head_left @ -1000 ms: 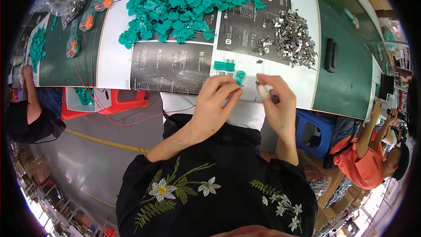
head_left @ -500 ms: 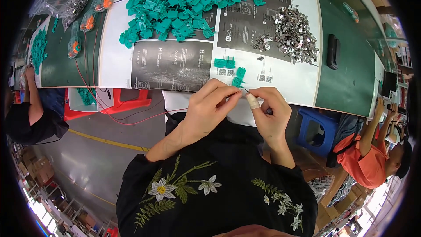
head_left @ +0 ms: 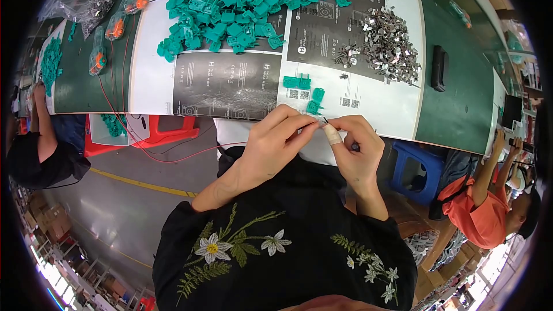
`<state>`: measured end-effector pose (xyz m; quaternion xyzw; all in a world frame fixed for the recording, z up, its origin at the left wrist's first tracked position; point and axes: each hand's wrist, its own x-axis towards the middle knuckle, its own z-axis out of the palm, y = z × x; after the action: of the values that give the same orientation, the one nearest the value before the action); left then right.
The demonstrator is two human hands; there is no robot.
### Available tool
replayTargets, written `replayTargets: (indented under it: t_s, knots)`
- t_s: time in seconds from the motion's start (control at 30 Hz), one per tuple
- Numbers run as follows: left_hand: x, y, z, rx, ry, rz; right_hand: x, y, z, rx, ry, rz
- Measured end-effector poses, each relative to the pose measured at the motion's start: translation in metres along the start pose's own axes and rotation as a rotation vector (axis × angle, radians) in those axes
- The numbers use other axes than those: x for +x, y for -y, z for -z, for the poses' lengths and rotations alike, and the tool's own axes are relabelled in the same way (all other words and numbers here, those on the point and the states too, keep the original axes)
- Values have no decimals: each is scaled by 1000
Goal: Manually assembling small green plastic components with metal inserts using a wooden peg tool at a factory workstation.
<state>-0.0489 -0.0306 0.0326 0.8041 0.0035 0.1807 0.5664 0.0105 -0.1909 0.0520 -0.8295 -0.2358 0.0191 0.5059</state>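
Observation:
My left hand (head_left: 279, 135) is closed in a pinch at the table's front edge; whatever lies between thumb and forefinger is too small to make out. Close beside it, my right hand (head_left: 358, 148) grips a thin dark-tipped tool (head_left: 326, 120), its dark rounded end showing below the fingers. A pale wrap covers the right thumb. The tool's tip points toward the left fingertips; whether they touch I cannot tell. Just beyond the hands lie green plastic pieces (head_left: 315, 101), some joined, with another green group (head_left: 296, 82) to their left.
A large heap of green plastic parts (head_left: 230, 6) covers the far left. Small metal clips (head_left: 391, 46) are piled at the right, near a black case (head_left: 439, 68). Red wires (head_left: 124, 75) hang over the left edge. A blue stool (head_left: 416, 173) and co-workers flank me.

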Motion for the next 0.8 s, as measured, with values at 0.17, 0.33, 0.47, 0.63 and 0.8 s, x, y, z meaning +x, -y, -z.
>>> replayTargets:
  t_s: [0.17,0.33,0.47,0.63,0.8]
  knots:
    - [0,0,1,8,23,2,2,2,1,-6,25,20]
    - [0,-2,4,10,69,16,4,-2,4,-8,110,84]
    - [4,3,8,-8,94,-31,6,-4,8,-52,183,160]
    - [15,11,26,-196,380,97,17,-5,25,71,468,78]
    - [14,5,15,-223,371,78,17,-1,24,129,489,-5]
